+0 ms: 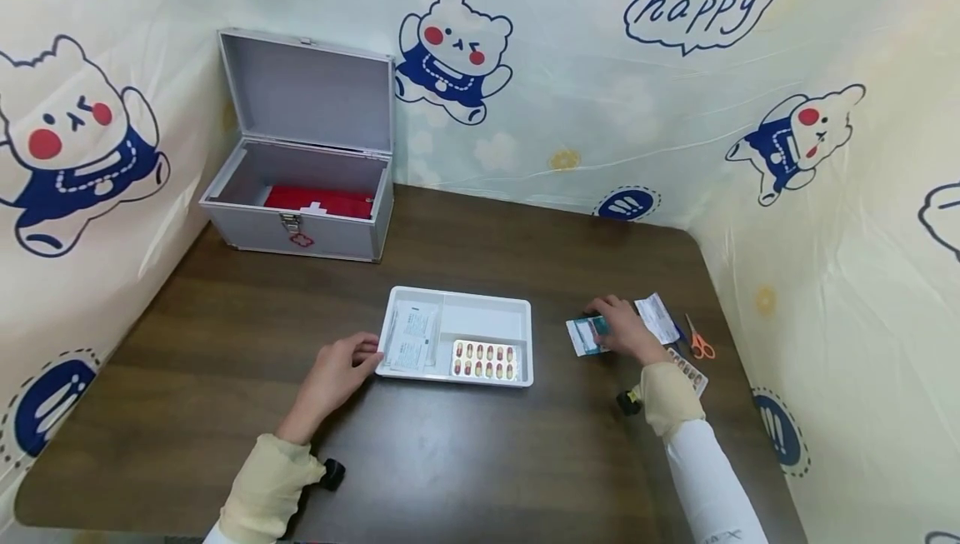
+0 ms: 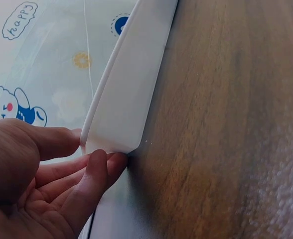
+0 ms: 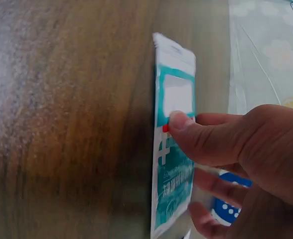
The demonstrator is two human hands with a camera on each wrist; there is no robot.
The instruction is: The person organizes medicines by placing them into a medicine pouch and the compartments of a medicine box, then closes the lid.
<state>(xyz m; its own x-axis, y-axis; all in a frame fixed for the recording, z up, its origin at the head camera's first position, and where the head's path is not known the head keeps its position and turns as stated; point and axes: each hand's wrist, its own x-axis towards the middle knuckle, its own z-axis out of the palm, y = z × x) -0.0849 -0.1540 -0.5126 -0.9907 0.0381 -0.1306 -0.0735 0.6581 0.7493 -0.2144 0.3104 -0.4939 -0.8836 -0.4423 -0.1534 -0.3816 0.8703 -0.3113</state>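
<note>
A white two-part tray lies on the brown table. My left hand grips its left end near the front corner; in the left wrist view, the thumb touches the rim and the fingers meet the outer wall. Inside the tray are white flat packets on the left and a capsule blister pack at the front right. To the right of the tray, my right hand pinches a teal-and-white flat packet, thumb on its printed face. The packet's far side is hidden in that view.
A silver case with its lid raised stands at the back left, a red item inside. Beyond my right hand lie a white packet, orange-handled scissors and another blister pack, partly behind the sleeve. Printed sheeting surrounds the table.
</note>
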